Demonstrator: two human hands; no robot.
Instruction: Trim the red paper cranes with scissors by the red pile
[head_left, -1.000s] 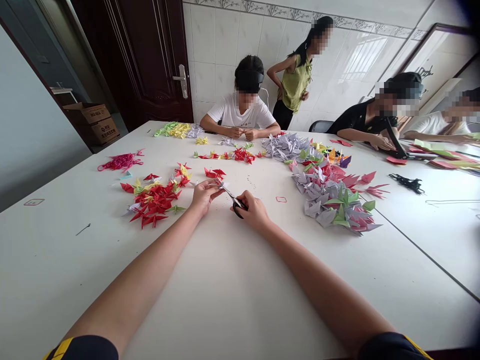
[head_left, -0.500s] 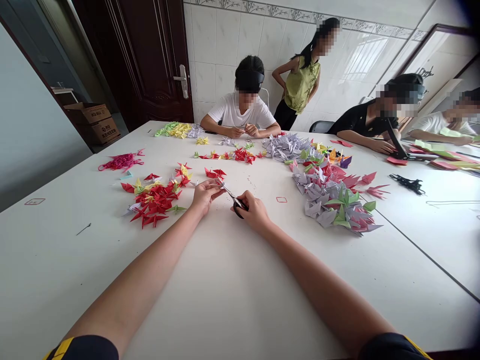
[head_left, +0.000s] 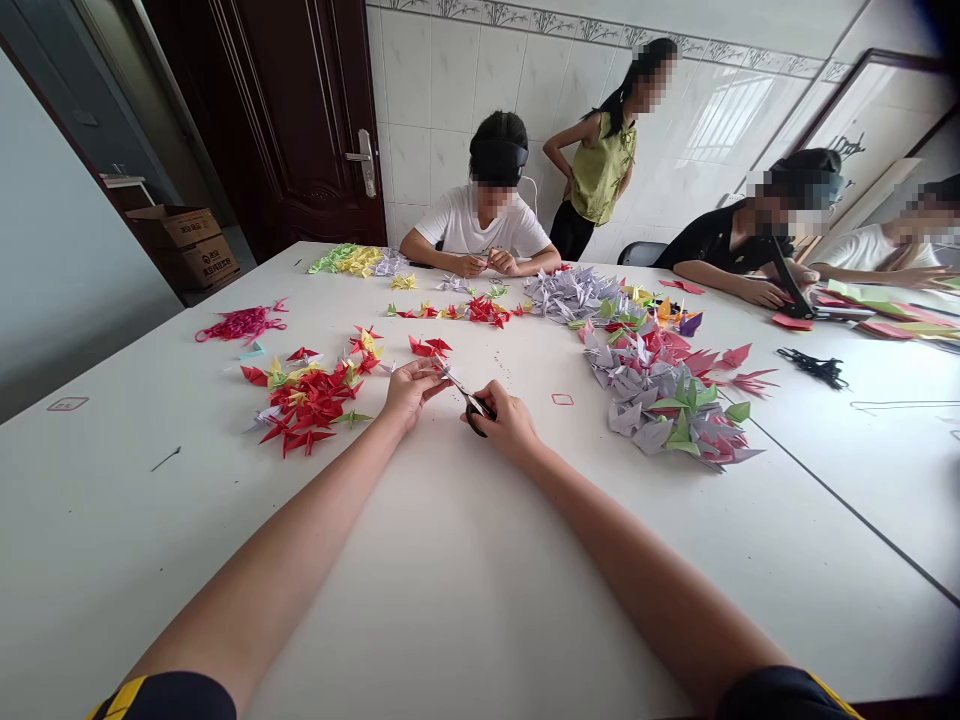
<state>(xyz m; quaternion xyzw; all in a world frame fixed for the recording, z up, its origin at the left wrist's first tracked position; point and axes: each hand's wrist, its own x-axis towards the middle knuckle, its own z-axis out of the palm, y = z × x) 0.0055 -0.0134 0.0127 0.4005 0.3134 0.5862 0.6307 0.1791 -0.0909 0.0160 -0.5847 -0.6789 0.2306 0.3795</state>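
My left hand [head_left: 409, 395] is closed in a pinch on a pale lavender paper crane, mostly covered by the fingers. My right hand [head_left: 512, 420] grips black-handled scissors [head_left: 474, 403], with the blades pointing up-left to the crane at my left fingertips. Whether the blades touch it is too small to tell. Just beyond the left hand lies a red paper crane [head_left: 430, 347]. To its left spreads a pile of mostly red cranes [head_left: 315, 400] with some yellow, green and lavender ones.
A large heap of lavender, pink and green cranes [head_left: 660, 390] lies to the right. Pink cord [head_left: 240, 324] is bundled at the left, black cord [head_left: 814, 367] at the right. Across the white table [head_left: 450, 560] a person [head_left: 480, 225] in white sits, hands together; others are at the right.
My hands, the crane and the scissors have hardly moved. At the far right, a seated person's arm and hand have shifted slightly.
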